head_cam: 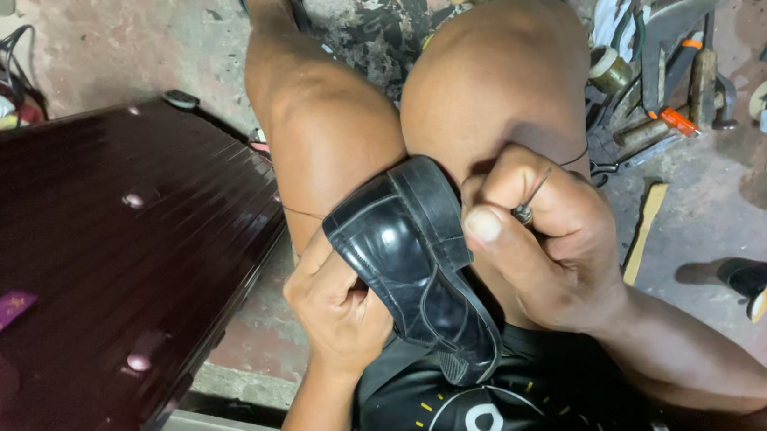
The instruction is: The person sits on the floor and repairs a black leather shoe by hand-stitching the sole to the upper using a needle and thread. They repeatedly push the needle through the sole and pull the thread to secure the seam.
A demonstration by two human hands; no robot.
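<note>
Both grips were closed: the left hand (338, 300) wrapped its fingers round the underside of a black leather shoe (417, 261), and the right hand (545, 240) pinched a small metal tool (526, 209) between thumb and forefinger, just beside the shoe's upper edge. That tool was mostly hidden inside the fist; only a short dark tip and a thin wire-like shaft showed, so its kind could not be told. One thin thread (301, 212) ran from the shoe's toe across the left thigh. The shoe lay tilted in the lap, between the two bare knees, toe pointing up toward the knees and heel end toward the black printed shirt (513, 425); its sole and inside were hidden by the left hand and by its own upper. One second shoe (766, 285), black with a tan lining, lay well apart on the concrete floor (138, 42) at the right, partly cut off by the frame edge. One dark maroon ribbed suitcase (89, 253) filled the lower left, its far corners cut off. A heap of hand tools (668, 84) lay on the floor near the right knee, too crowded to count, with one roll of tape (609, 70) at its edge. Two sandalled feet were cut off at the top.
</note>
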